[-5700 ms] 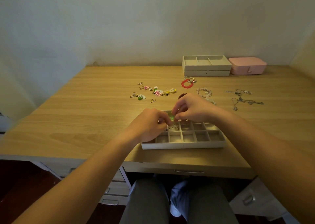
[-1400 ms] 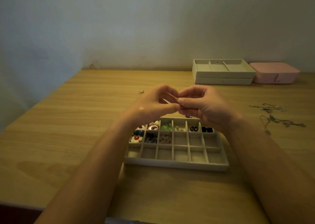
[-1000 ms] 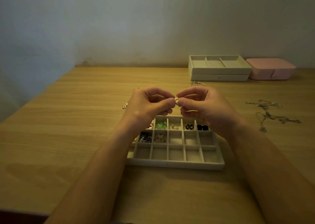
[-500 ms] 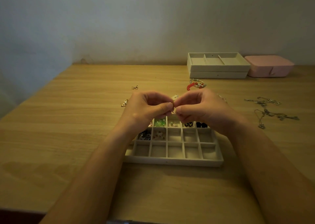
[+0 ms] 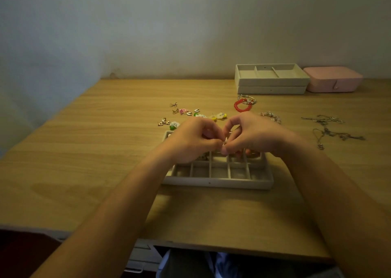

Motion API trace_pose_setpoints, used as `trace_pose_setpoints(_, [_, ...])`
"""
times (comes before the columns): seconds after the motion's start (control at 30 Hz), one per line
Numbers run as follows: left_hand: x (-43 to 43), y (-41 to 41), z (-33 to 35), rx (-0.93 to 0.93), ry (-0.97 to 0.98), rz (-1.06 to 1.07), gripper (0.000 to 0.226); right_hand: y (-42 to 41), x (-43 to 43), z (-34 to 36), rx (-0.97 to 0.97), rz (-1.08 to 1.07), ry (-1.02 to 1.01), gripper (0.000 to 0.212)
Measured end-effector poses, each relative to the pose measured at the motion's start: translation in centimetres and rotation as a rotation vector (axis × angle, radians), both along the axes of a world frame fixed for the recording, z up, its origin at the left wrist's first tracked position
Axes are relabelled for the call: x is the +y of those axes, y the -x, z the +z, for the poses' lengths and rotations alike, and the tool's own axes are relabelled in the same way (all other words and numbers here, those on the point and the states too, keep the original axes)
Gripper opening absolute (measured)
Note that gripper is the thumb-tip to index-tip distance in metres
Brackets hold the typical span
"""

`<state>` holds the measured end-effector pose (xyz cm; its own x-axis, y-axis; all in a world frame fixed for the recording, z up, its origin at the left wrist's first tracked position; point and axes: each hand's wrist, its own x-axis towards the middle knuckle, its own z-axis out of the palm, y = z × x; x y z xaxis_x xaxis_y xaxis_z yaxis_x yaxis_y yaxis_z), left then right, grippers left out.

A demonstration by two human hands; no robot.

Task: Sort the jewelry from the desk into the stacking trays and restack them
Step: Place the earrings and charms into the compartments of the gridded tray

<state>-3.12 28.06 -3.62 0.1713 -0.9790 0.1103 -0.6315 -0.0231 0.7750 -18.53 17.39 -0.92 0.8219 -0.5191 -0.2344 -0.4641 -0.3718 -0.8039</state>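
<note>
A beige tray with many small compartments lies near the desk's front edge. Over its far rows my left hand and my right hand meet fingertip to fingertip, both pinching one tiny earring that is almost hidden between them. The hands cover the filled compartments. Beyond the tray lie several loose earrings, a red bead bracelet, a pale bead bracelet and silver necklaces. Two stacked beige trays stand at the back.
A pink jewelry box sits right of the stacked trays against the wall. The desk's left edge runs diagonally at the left. Drawers and my knees show below the front edge.
Both hands have come down from above the tray to just over its far rows, still pinching the small piece together. The camera has tilted down, showing the desk's front edge.
</note>
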Motion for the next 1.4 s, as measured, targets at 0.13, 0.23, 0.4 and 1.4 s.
trace_pose_setpoints(0.13, [0.2,0.3,-0.8,-0.171,-0.036,0.037,0.021,0.7,0.0,-0.1,-0.018,-0.085,0.094,0.021])
trace_pose_setpoints(0.23, [0.4,0.8,-1.3,-0.288,-0.048,0.03,0.018,1.2,-0.2,0.0,-0.126,-0.187,0.122,0.014])
trace_pose_setpoints(0.4, [0.7,1.4,-0.9,-0.469,-0.041,0.005,0.014,1.2,0.2,-0.1,-0.151,-0.166,0.107,0.007])
trace_pose_setpoints(1.4, [0.2,1.3,0.0,-0.533,-0.033,0.165,0.014,1.3,-0.5,-1.1,-0.182,-0.169,0.136,0.012])
